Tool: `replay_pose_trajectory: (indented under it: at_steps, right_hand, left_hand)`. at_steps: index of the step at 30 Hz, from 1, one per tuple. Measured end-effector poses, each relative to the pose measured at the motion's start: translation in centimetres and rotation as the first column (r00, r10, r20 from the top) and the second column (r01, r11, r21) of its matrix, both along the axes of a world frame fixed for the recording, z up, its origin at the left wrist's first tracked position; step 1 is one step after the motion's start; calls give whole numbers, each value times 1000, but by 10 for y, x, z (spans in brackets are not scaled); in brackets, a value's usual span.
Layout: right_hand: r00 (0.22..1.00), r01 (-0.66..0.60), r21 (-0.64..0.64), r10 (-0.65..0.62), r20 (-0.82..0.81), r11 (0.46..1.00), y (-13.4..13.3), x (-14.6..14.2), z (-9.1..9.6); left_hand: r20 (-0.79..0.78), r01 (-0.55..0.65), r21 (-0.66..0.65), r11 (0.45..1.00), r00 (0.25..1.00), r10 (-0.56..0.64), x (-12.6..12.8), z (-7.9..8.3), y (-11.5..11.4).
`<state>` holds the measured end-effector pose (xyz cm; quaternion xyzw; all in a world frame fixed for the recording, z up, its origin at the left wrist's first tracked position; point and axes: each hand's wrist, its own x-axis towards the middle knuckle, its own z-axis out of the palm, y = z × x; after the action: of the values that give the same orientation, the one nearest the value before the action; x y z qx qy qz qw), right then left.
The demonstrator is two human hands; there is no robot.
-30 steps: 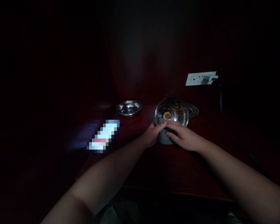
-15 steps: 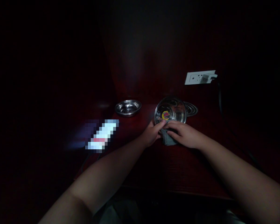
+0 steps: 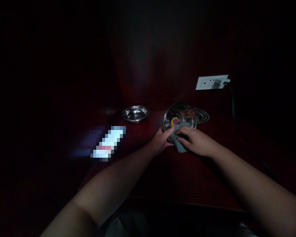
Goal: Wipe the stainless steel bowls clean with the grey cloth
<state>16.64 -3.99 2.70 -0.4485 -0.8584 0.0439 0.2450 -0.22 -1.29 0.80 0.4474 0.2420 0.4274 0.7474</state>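
A shiny steel bowl (image 3: pixel 181 116) with a yellow sticker inside is tilted toward me on the dark red table (image 3: pixel 187 177). My left hand (image 3: pixel 160 141) grips the bowl's near left rim. My right hand (image 3: pixel 197 141) is closed on a grey cloth (image 3: pixel 179 144) and presses it against the bowl's near edge. Part of the cloth lies inside the bowl's rim.
A second steel bowl (image 3: pixel 135 114) sits to the left. A flat steel plate (image 3: pixel 201 115) lies behind the tilted bowl. A white power strip (image 3: pixel 211 82) with a plug and a dark cable is at the back right. A lit, pixelated object (image 3: pixel 108 143) lies left. The room is very dark.
The grey cloth has moved up from under the bowl's near edge onto its rim, with my right hand following. My left hand stays on the rim.
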Motion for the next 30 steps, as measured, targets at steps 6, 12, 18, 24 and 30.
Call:
replay_pose_trajectory:
  at_steps: [6,12,18,24,30]
  right_hand:
    - [1000,-5,-21,5,19,1000,0,0,0]
    - [1000,-6,-35,7,15,999,0,1,1]
    - [1000,-17,-48,19,24,999,1,0,0]
    - [1000,-22,-74,23,11,997,-1,-2,1]
    - [999,-43,-89,43,-9,995,0,-1,2]
  left_hand:
    - [-5,-13,-13,1000,1000,13,0,-1,1]
    - [-2,-9,-13,1000,1000,9,0,-1,1]
    - [1,-1,-5,1000,1000,1,0,-3,3]
    - [-9,-10,-6,1000,1000,10,0,-3,3]
    - [-23,-31,-4,999,999,31,1,-1,2]
